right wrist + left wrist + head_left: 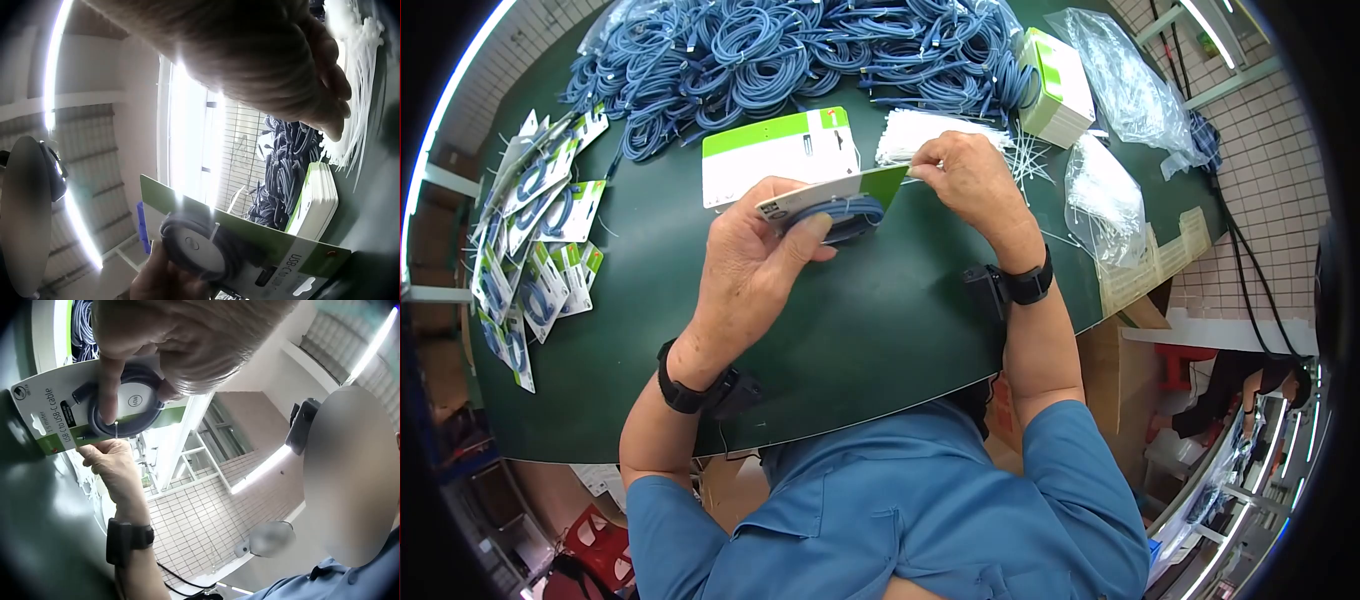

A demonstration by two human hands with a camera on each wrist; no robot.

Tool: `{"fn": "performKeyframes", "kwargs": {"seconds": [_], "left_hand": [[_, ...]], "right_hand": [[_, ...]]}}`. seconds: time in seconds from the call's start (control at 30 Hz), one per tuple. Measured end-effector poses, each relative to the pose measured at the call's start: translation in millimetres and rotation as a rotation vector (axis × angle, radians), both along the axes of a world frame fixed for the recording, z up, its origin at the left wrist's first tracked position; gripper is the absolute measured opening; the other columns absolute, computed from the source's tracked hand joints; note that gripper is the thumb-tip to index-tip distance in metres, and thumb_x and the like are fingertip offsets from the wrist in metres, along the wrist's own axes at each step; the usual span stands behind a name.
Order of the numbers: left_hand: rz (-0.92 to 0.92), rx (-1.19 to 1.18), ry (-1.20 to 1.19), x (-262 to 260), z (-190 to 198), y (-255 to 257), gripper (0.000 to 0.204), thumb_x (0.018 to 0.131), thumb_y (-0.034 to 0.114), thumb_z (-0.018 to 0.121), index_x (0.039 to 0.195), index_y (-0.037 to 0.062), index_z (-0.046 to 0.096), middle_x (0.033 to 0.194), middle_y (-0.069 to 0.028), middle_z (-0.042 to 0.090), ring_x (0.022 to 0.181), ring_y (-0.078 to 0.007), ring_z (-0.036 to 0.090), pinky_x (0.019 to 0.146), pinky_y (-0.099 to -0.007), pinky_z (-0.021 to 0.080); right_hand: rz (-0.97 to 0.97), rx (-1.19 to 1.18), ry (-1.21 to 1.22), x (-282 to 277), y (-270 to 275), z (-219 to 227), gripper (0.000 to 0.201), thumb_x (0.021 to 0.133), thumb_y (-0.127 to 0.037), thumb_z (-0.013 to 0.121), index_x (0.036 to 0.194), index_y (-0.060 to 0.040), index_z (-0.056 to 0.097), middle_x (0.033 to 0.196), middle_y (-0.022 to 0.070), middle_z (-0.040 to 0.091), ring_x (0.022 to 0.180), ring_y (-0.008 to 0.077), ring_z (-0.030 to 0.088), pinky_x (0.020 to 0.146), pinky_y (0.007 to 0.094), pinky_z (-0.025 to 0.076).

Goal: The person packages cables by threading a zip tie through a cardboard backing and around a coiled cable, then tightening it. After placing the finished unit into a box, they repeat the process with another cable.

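Note:
A white and green card (830, 190) with a coiled blue cable (855, 212) on it is held up by the left hand (750, 255), whose thumb presses the coil. Printed side up close, the card (53, 412) reads "USB-C to USB-C cable" in the left wrist view. A thin white tie (117, 429) stands out at the coil (134, 422). At the card's green end the right hand (980, 190) has thumb and forefinger pinched together on the tie's end, which is mostly hidden. In the right wrist view another piece of tie (214, 233) crosses the coil.
Many coiled blue cables (760, 60) cover the table's back. A stack of cards (780, 150) lies behind the left hand, white ties (940, 130) behind the right. Packed cards (540, 190) pile at left. Boxed cards (1055, 90) and bags (1105, 200) are at right. Another person is at far right.

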State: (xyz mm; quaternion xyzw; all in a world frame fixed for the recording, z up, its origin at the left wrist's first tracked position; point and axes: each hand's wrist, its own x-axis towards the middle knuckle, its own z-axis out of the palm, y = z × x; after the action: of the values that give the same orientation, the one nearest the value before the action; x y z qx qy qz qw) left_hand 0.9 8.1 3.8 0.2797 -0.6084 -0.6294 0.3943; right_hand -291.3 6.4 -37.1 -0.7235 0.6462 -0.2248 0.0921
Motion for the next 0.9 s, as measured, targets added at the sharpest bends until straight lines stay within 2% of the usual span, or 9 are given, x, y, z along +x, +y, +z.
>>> {"fn": "performKeyframes", "kwargs": {"seconds": [0.13, 0.2, 0.27, 0.33, 0.43, 0.57, 0.63, 0.7, 0.9], "left_hand": [[-0.036, -0.012, -0.06, 2, 6, 3, 0.019, 0.105, 0.007, 0.065, 0.12, -0.0022, 0.07, 0.11, -0.0092, 0.073, 0.093, -0.0104, 0.067, 0.08, -0.0266, 0.062], [-0.052, -0.022, -0.075, 4, 10, 5, 0.018, 0.104, 0.008, 0.066, 0.118, -0.0021, 0.071, 0.11, -0.0096, 0.074, 0.093, -0.0098, 0.067, 0.079, -0.026, 0.062], [-0.022, -0.109, -0.084, 7, 20, 11, 0.017, 0.103, 0.008, 0.067, 0.115, -0.0024, 0.073, 0.11, -0.0124, 0.076, 0.095, -0.014, 0.07, 0.082, -0.0286, 0.061], [-0.011, -0.157, -0.087, 8, 28, 9, 0.016, 0.103, 0.008, 0.068, 0.113, -0.0026, 0.073, 0.11, -0.0138, 0.077, 0.097, -0.0161, 0.072, 0.083, -0.0298, 0.06], [0.13, -0.694, -0.012, 15, 35, 4, 0.019, 0.097, 0.006, 0.073, 0.114, -0.0024, 0.073, 0.113, -0.0186, 0.077, 0.106, -0.0257, 0.075, 0.09, -0.0344, 0.059], [0.273, -0.842, -0.125, 18, 24, -13, 0.022, 0.091, 0.004, 0.078, 0.112, -0.0018, 0.073, 0.114, -0.0197, 0.077, 0.114, -0.034, 0.074, 0.097, -0.039, 0.058], [0.284, -0.895, -0.148, 15, 14, -20, 0.023, 0.089, 0.003, 0.079, 0.111, -0.0015, 0.073, 0.114, -0.0195, 0.077, 0.113, -0.0342, 0.075, 0.097, -0.0393, 0.058], [0.32, -1.034, -0.181, 12, 4, -30, 0.025, 0.086, 0.002, 0.081, 0.11, -0.0008, 0.073, 0.115, -0.0191, 0.076, 0.112, -0.0346, 0.075, 0.097, -0.0398, 0.058], [0.325, -1.026, -0.258, 12, -15, -42, 0.026, 0.084, 0.001, 0.082, 0.108, 0.0009, 0.073, 0.116, -0.0163, 0.076, 0.112, -0.0337, 0.075, 0.097, -0.0399, 0.059]], "right_hand": [[0.021, -0.141, 0.003, 3, 2, 7, 0.013, 0.085, -0.011, 0.076, 0.095, -0.0021, 0.078, 0.086, 0.0153, 0.076, 0.074, 0.0294, 0.072, 0.072, 0.037, 0.056], [-0.006, -0.164, -0.162, 8, 2, 15, 0.011, 0.088, -0.01, 0.077, 0.094, -0.0004, 0.078, 0.085, 0.0119, 0.076, 0.073, 0.0237, 0.071, 0.07, 0.0329, 0.056], [-0.017, -0.182, -0.239, 12, 1, 20, 0.01, 0.089, -0.009, 0.077, 0.094, 0.0004, 0.078, 0.085, 0.0102, 0.076, 0.072, 0.0208, 0.071, 0.07, 0.0308, 0.055], [-0.078, -0.174, -0.486, 16, 1, 20, 0.011, 0.091, -0.008, 0.077, 0.097, 0.0011, 0.076, 0.085, 0.0071, 0.075, 0.073, 0.0144, 0.069, 0.069, 0.0267, 0.054], [-0.111, -0.132, -0.733, 19, 0, 21, 0.012, 0.094, -0.008, 0.077, 0.101, 0.0009, 0.074, 0.086, 0.005, 0.074, 0.072, 0.0097, 0.066, 0.067, 0.0235, 0.052], [-0.067, 0.016, -1.095, 24, 0, 23, 0.016, 0.097, -0.01, 0.077, 0.108, -0.0008, 0.07, 0.088, 0.0047, 0.073, 0.07, 0.0063, 0.061, 0.063, 0.0205, 0.048], [0.006, 0.142, -1.327, 28, 3, 22, 0.018, 0.097, -0.011, 0.077, 0.11, -0.002, 0.067, 0.089, 0.0064, 0.073, 0.068, 0.0055, 0.058, 0.061, 0.0192, 0.045], [0.014, 0.164, -1.355, 35, 5, 22, 0.017, 0.098, -0.011, 0.077, 0.11, -0.002, 0.068, 0.09, 0.0065, 0.073, 0.068, 0.0053, 0.057, 0.061, 0.019, 0.044], [0.088, 0.193, -1.445, 44, 10, 24, 0.015, 0.098, -0.012, 0.077, 0.109, -0.002, 0.071, 0.09, 0.0069, 0.073, 0.068, 0.0052, 0.055, 0.06, 0.0186, 0.043]]}}
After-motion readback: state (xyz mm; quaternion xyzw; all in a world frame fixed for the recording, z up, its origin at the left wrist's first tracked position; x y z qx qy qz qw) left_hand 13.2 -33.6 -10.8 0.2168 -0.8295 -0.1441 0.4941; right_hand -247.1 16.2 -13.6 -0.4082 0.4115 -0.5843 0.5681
